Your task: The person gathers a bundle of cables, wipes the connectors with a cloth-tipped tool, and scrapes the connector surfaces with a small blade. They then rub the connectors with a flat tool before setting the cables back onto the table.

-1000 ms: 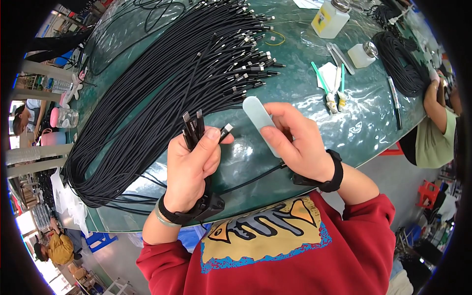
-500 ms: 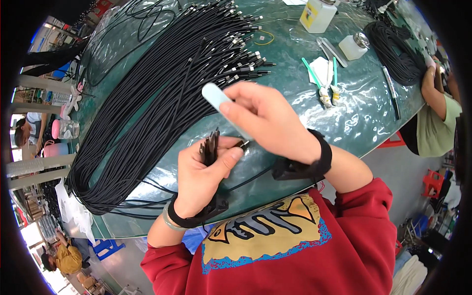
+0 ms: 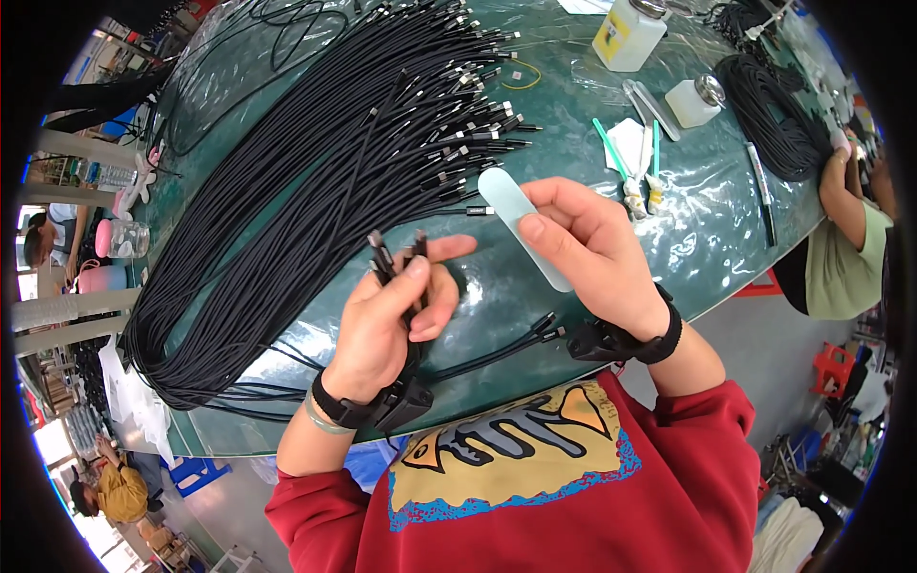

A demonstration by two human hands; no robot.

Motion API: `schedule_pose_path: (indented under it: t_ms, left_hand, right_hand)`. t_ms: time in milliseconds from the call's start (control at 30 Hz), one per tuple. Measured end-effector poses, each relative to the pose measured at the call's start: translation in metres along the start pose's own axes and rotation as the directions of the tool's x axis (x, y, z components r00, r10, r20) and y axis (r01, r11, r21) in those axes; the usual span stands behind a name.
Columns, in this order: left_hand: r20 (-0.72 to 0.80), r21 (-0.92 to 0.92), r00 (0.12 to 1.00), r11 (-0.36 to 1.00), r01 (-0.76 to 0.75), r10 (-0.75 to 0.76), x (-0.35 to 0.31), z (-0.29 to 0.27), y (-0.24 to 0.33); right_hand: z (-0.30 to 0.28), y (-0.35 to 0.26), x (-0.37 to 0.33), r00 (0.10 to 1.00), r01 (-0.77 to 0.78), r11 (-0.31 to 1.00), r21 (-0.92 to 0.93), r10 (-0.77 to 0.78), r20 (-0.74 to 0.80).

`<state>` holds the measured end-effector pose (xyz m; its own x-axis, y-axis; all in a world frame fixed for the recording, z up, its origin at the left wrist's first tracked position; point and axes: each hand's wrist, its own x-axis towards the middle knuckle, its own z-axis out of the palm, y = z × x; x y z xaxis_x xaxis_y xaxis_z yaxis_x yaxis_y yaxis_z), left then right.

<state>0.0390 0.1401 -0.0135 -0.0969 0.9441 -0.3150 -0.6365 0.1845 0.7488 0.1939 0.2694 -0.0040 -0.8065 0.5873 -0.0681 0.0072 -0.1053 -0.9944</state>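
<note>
Closed around a pale blue flat file [image 3: 527, 229], with rounded ends, is my right hand [image 3: 602, 256], thumb on its face. My left hand [image 3: 374, 329] holds a small bunch of black cables [image 3: 380, 256] by their plug ends, its index finger stretched out to the right. A few more cable ends [image 3: 516, 346] lie on the table between my wrists. Beyond my hands spreads a large looped bundle of black cables [image 3: 267, 191], its metal-tipped plugs pointing right. One plug [image 3: 478, 211] lies close to the file.
Two white bottles with metal caps, one large [image 3: 630, 36] and one smaller [image 3: 695, 100], stand on the green table [image 3: 659, 258]. Near them are metal tweezers [image 3: 651, 107], green-handled brushes [image 3: 630, 177] and a marker [image 3: 761, 196]. Another cable coil [image 3: 772, 115] lies by a co-worker's arm [image 3: 841, 191].
My right hand has moved right with the file, away from my left hand. The left fingers have loosened, with the index now extended. Cable ends now show to the left hand's right.
</note>
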Motion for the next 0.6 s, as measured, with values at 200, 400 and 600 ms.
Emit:
schedule_pose_path:
  t_ms: [200, 400, 600]
  left_hand:
    - [-0.061, -0.140, 0.995, 0.987, -0.085, 0.077, -0.002, -0.006, 0.003]
    - [-0.211, 0.329, 0.960, 0.938, -0.107, 0.184, -0.009, 0.006, 0.002]
    - [-0.216, 0.388, 0.967, 0.921, -0.042, 0.135, -0.013, 0.015, 0.003]
  right_hand:
    - [-0.002, 0.001, -0.005, 0.997, -0.023, 1.000, 0.011, 0.023, 0.068]
    - [0.000, 0.002, -0.006, 0.998, 0.005, 1.000, -0.019, -0.003, 0.070]
    - [0.015, 0.000, -0.002, 0.961, 0.275, 0.935, -0.222, -0.260, 0.097]
